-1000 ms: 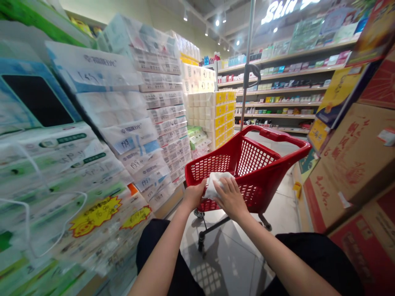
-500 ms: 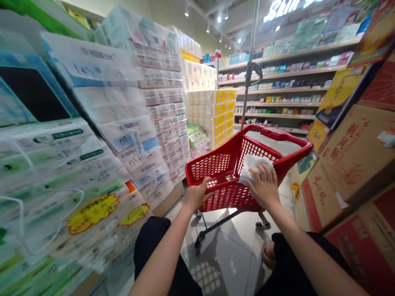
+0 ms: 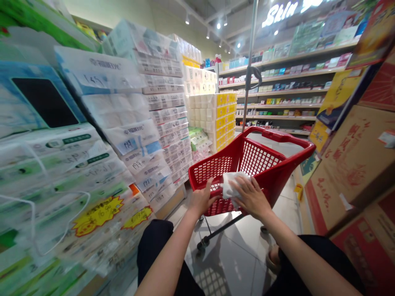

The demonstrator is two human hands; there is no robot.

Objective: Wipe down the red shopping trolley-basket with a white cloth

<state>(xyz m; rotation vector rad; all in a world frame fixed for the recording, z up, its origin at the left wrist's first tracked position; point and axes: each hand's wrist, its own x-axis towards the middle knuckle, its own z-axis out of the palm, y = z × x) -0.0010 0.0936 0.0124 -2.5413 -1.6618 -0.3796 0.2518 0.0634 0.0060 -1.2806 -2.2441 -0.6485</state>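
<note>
A red plastic shopping cart (image 3: 262, 154) with perforated walls stands in front of me on dark wheels. My left hand (image 3: 202, 200) grips the near rim of its basket, thumb on top and fingers curled over the edge. Beside it, my right hand (image 3: 251, 195) presses a white cloth (image 3: 233, 183) against the same near rim. Its fingers lie over the cloth, which bunches and drapes down the outer side. The cart's handle (image 3: 284, 135) is at the far right end, away from both hands.
Stacked tissue packs (image 3: 123, 107) rise on my left, some with yellow price tags (image 3: 98, 216). Cardboard cartons (image 3: 348, 152) stand close on the right. Behind the cart are a metal pole (image 3: 250, 53) and shelves of small goods (image 3: 290, 88). Pale tiles (image 3: 237, 255) cover the floor.
My right hand has slid left along the near rim with the white cloth, coming close to my left hand. The left hand keeps its hold on the rim.
</note>
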